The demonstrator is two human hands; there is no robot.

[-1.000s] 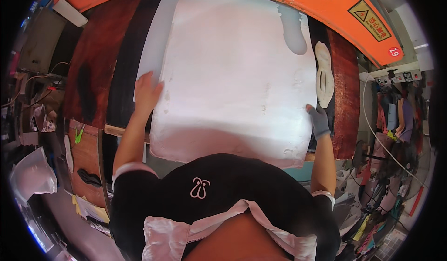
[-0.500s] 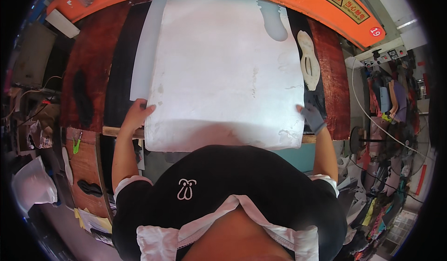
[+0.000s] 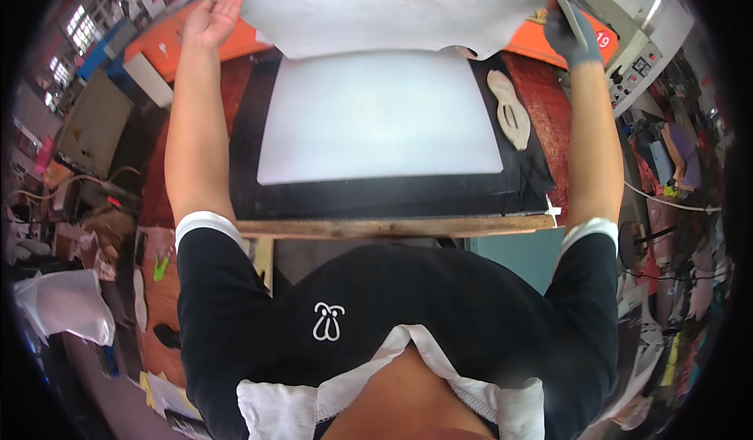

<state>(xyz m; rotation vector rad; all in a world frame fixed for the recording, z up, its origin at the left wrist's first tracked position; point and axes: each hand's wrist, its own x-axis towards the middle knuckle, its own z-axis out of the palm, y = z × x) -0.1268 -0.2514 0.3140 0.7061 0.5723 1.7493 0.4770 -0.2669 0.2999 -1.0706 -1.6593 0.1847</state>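
Observation:
A large white flexible sheet (image 3: 384, 9) is raised over the far part of the work table, its near edge sagging and a curved cut-out at its lower right. At its left edge is my bare left hand (image 3: 212, 20), fingers extended along the sheet and gripping it. My right hand (image 3: 571, 36), in a grey glove, holds the right edge, which curls up and partly hides the fingers. Below the sheet, a smooth white board (image 3: 376, 118) lies on a black mat (image 3: 384, 197). Beside that board rests a beige sole-shaped piece (image 3: 510, 114) with slits.
An orange machine (image 3: 161, 44) stands across the back, with a control panel (image 3: 637, 71) at right. Reddish-brown boards (image 3: 541, 87) flank the mat. A wooden strip (image 3: 400, 226) edges the table's front. Coloured scraps (image 3: 667, 158) hang at right; a plastic bag (image 3: 67, 303) sits at left.
Both hands have lifted the white sheet off the table and carried it up and away from me. The white board and black mat beneath are now exposed.

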